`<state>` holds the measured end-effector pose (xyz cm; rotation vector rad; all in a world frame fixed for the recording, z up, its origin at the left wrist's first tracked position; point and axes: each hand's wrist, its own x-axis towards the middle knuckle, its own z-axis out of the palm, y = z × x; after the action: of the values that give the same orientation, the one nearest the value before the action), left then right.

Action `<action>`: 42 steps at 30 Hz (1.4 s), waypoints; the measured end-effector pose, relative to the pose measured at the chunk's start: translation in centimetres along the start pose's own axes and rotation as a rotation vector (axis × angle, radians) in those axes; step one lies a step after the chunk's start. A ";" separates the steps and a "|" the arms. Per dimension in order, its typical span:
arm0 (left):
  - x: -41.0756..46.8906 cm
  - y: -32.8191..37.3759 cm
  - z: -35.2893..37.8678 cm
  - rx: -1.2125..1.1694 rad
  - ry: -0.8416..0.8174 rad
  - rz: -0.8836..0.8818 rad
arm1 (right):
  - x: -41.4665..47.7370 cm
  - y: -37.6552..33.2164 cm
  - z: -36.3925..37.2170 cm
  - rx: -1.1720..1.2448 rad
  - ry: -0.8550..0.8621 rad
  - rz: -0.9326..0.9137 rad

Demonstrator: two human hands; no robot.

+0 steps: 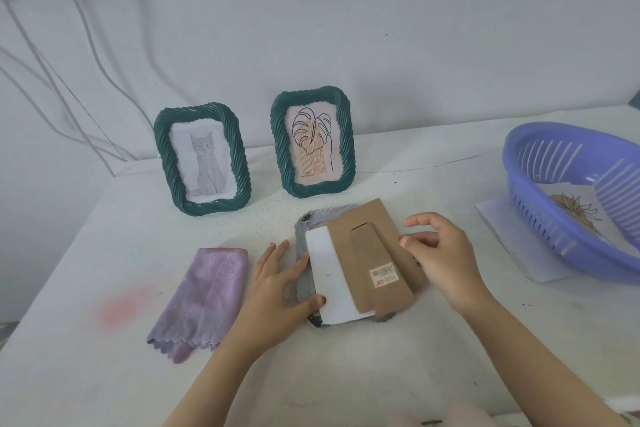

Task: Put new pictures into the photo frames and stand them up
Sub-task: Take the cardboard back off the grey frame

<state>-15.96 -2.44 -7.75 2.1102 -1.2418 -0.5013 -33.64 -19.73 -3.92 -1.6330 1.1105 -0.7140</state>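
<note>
Two green twisted-rim frames stand upright at the back: one with a cat picture (202, 158), one with a leaf line drawing (312, 144). A third frame (302, 274) lies face down in front of me. On it rests a white picture sheet (329, 277), and a brown cardboard backing (374, 253) with a fold-out stand lies askew over the sheet. My left hand (280, 288) presses on the frame's left edge and the sheet, thumb at the sheet's lower corner. My right hand (440, 253) pinches the backing's right edge.
A folded pink cloth (204, 295) lies left of the face-down frame. At the right, a purple plastic basket (571, 204) holds a drawing print and sits on white paper (512, 246). White cables (69, 87) hang along the wall at the left.
</note>
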 end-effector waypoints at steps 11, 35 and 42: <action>0.2 0.2 -0.1 0.004 0.004 0.001 | 1.7 2.6 -5.5 -0.209 0.239 0.066; -0.1 0.7 -0.1 -0.036 0.022 -0.031 | -3.3 -0.4 3.9 -0.629 -0.021 -0.306; -0.1 0.6 0.0 -0.022 0.025 -0.033 | -2.9 -0.3 3.6 -0.371 -0.086 -0.219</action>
<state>-16.39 -2.56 -7.30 2.1152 -1.1836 -0.5001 -31.63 -15.56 -4.69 -2.1044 1.0557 -0.5922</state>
